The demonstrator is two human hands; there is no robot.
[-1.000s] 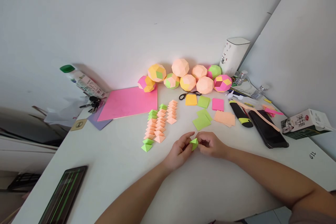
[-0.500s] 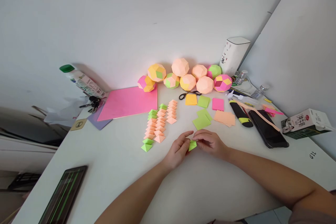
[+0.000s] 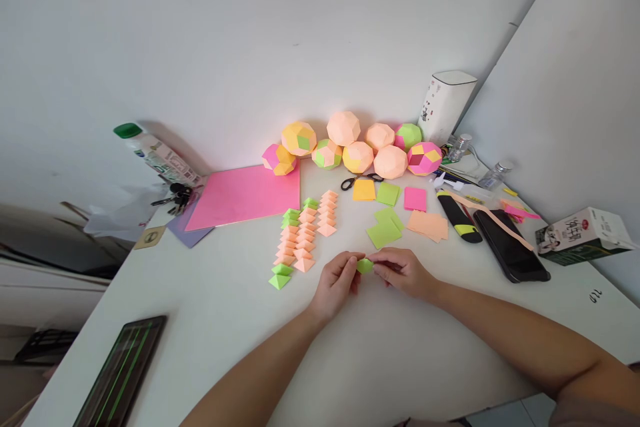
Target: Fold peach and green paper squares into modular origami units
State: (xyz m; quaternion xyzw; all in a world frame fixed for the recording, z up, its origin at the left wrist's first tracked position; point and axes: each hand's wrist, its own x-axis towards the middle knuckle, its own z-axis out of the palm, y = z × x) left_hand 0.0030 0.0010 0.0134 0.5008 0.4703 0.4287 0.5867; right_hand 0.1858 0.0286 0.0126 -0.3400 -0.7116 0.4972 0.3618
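Handling green folded-paper unit (image 3: 365, 267), pinched in fingers (image 3: 384, 253) of left hand (image 3: 334, 283) and right hand (image 3: 404, 273), inward of surface (image 3: 230, 327) near edge: corners best aligned before firm creasing.

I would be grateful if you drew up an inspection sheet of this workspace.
Surface: white table, handwritten marks near its right edge.
Job's things: green folded piece between the hands; folded pieces in three columns; paper squares; paper balls along the back wall.
Clutter: scissors; keys; phone with a peach strip across it.
Grip: left hand and right hand both hold the green folded piece.
Cables: thin pale loop, perhaps a cable, by the clear bottles.
Surroundings: pale walls behind and right.
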